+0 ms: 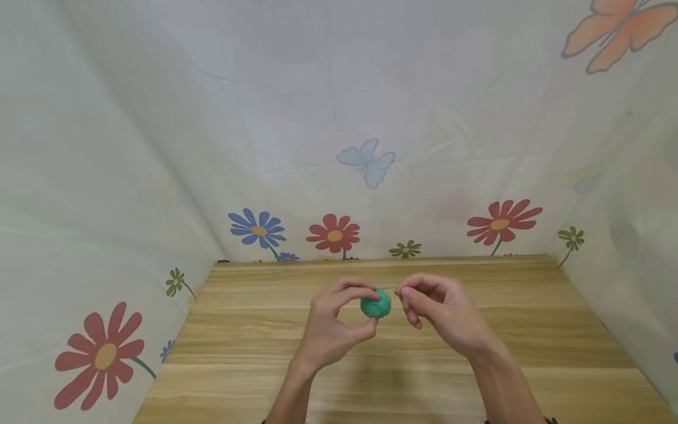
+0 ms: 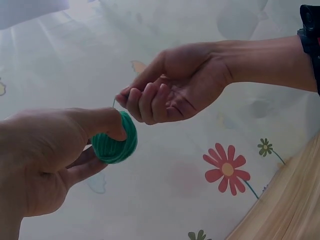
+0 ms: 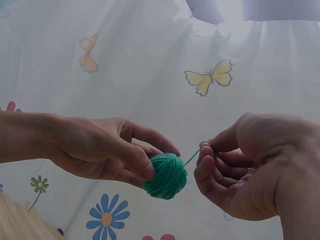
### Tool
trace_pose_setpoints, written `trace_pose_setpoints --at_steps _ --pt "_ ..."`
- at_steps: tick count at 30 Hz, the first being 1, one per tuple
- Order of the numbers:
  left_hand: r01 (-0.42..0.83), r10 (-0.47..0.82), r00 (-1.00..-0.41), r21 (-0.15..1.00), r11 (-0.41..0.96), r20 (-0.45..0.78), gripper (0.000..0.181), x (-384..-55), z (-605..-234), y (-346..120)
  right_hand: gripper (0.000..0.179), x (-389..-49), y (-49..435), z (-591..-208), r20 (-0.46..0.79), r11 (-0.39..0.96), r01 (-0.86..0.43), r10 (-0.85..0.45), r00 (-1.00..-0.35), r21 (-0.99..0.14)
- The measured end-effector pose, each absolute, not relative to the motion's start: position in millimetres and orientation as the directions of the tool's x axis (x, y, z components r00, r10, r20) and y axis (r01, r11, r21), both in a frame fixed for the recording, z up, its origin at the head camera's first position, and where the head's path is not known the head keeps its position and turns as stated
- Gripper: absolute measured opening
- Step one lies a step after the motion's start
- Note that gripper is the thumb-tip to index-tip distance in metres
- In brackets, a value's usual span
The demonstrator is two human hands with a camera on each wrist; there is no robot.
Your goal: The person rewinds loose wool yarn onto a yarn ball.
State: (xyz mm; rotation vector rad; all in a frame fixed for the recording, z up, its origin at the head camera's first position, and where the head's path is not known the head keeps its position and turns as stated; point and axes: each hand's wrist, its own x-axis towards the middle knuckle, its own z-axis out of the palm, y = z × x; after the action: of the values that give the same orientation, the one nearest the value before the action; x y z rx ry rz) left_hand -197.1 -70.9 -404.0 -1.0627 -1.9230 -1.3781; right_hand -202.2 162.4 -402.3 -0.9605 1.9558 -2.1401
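Observation:
A small green ball of yarn (image 1: 375, 305) is held above the table by my left hand (image 1: 335, 321), thumb below and fingers on top in the head view. From the ball a short strand of yarn (image 3: 192, 157) runs taut to my right hand (image 1: 444, 309), which pinches it between thumb and index finger. The right wrist view shows the left thumb against the side of the wound ball (image 3: 167, 181). In the left wrist view the right hand (image 2: 167, 90) stands just past the ball, its other fingers curled in.
Below the hands lies a wood-grain table (image 1: 254, 353). Pale curtains (image 1: 296, 88) printed with flowers and butterflies enclose it at the back and both sides. A red flower print (image 1: 333, 234) shows just above the table's far edge.

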Motion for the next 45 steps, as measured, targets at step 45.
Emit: trace_pose_setpoints --at_steps 45 --pt "0.388 0.288 -0.875 0.92 -0.06 0.388 0.034 -220 -456 -69 0.039 -217 161 -439 0.303 -0.092 -0.3 -0.51 -0.805 -0.95"
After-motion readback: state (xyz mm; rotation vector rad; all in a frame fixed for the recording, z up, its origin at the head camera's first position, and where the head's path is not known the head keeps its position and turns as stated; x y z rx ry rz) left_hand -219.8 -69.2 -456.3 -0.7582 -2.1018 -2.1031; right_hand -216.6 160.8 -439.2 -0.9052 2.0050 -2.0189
